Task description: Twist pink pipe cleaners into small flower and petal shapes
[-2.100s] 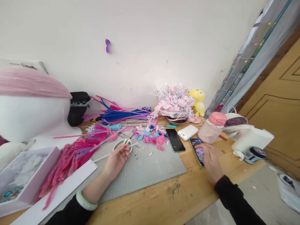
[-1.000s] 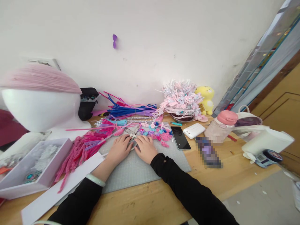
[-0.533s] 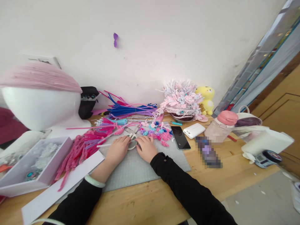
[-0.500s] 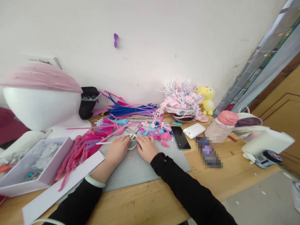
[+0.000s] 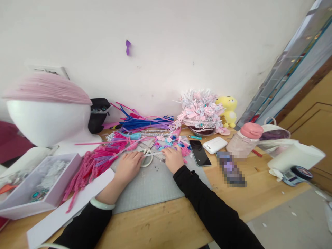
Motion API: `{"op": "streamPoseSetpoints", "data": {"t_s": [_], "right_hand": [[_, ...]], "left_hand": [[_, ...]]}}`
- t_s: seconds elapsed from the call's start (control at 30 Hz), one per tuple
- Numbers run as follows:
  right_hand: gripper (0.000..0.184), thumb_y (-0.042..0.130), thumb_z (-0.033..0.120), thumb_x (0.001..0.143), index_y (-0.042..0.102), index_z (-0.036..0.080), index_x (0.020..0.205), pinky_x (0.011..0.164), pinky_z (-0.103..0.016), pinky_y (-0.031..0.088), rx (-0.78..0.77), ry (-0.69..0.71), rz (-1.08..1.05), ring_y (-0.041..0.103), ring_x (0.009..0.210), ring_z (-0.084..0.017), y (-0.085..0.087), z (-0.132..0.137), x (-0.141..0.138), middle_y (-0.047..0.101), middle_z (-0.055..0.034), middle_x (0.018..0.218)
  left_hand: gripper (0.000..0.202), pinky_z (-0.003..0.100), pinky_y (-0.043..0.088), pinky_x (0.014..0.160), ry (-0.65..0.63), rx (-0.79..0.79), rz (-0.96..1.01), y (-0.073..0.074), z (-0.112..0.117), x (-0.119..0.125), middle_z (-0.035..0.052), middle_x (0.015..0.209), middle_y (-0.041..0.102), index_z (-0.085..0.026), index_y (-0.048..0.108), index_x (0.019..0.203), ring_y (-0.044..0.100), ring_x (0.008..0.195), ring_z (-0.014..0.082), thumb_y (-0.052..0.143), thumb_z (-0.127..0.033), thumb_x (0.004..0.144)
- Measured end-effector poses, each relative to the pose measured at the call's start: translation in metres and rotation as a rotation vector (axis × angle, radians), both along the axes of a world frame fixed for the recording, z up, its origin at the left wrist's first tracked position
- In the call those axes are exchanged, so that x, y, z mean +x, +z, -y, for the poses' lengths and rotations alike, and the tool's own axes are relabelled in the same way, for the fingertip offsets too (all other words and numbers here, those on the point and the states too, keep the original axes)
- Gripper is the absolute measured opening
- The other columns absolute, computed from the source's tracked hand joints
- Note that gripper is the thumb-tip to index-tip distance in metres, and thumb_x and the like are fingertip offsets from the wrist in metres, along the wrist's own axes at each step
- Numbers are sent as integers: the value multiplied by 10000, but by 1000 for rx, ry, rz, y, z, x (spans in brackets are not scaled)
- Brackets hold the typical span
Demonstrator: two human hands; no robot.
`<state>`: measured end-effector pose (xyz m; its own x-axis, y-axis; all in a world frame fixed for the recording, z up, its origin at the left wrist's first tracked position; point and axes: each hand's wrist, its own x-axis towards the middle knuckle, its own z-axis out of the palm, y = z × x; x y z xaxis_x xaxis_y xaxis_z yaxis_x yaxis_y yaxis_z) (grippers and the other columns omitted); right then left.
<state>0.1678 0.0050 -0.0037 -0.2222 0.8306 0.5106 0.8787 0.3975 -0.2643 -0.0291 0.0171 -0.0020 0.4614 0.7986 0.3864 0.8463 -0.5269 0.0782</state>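
Since the earlier frame, the right hand (image 5: 173, 159) has moved rightward, away from the left hand (image 5: 129, 167). Left fingers pinch a pale strip (image 5: 151, 154) across the scissors (image 5: 147, 151); right-finger closure cannot be confirmed. Apparent step: straightening the strip. Next move calls for even tension.

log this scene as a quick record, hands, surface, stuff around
left hand: by the handles of the scissors, grip unclear
right hand: by colourful fuzzy pieces, grip unclear
surface: grey mat on wooden table
left side: white mannequin head, pale box
right side: dark-screened phone, white power bank, pink-lidded bottle
back: pink-and-white headpiece, yellow plush toy
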Motion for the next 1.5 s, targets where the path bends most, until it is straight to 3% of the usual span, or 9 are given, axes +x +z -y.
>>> {"op": "streamPoseSetpoints", "data": {"t_s": [0.33,0.5,0.63,0.77,0.9,1.07,1.27,1.4,1.5], "right_hand": [[162,414,216,820,574,191,833,771,-327,226,-9,80,8,502,780,-147,2,8,-6,627,-27,795],[330,384,286,841,556,162,589,757,-322,226,-3,41,47,489,720,-128,0,7,-7,613,-19,684],[344,384,273,840,528,158,549,755,-318,228,12,8,51,482,680,-120,1,6,-5,604,-13,651],[327,399,248,827,501,154,532,727,-304,233,15,22,67,479,658,-116,1,7,-7,595,-7,618],[335,400,252,824,479,152,514,727,-298,231,10,43,61,480,644,-112,-2,7,-9,594,-3,597],[337,401,251,822,480,151,510,725,-296,227,-19,57,54,487,631,-108,-8,7,-10,600,-2,591],[327,411,252,817,512,150,523,730,-300,220,-50,63,53,491,623,-107,-9,6,-11,611,-9,602],[311,429,249,809,530,148,533,726,-295,219,-65,57,32,486,628,-104,-10,5,-10,615,-8,610],[317,432,249,807,525,147,522,720,-288,221,-79,46,12,484,623,-101,-11,4,-10,612,-7,606]], "left_hand": [[254,361,322,762,97,24,51,-4,-7,-8,112,922,608,-183,565,893,509,843,260,350,-173,758],[209,385,300,804,90,18,92,-1,-3,-6,99,883,608,-194,577,777,489,863,262,384,-158,706],[196,395,305,797,150,0,75,3,-3,-3,88,866,605,-197,565,767,487,862,260,377,-179,712],[233,353,354,719,180,-24,15,13,-17,-3,107,894,596,-171,554,856,505,851,255,354,-218,747],[284,396,353,700,264,51,-95,25,-45,-5,147,902,588,-152,560,882,504,868,301,332,-278,768],[297,381,367,674,336,-117,-227,28,-69,-3,178,888,600,-129,580,865,540,842,306,345,-272,755],[291,381,362,693,294,-150,-261,32,-76,1,173,844,622,-124,600,837,569,805,289,343,-216,736],[330,423,344,721,351,-56,-288,42,-76,-8,210,984,571,-114,568,959,500,935,344,343,-181,727],[275,438,335,722,381,-171,-368,50,-75,-18,215,903,596,-103,609,845,520,882,350,376,-143,705]]}}
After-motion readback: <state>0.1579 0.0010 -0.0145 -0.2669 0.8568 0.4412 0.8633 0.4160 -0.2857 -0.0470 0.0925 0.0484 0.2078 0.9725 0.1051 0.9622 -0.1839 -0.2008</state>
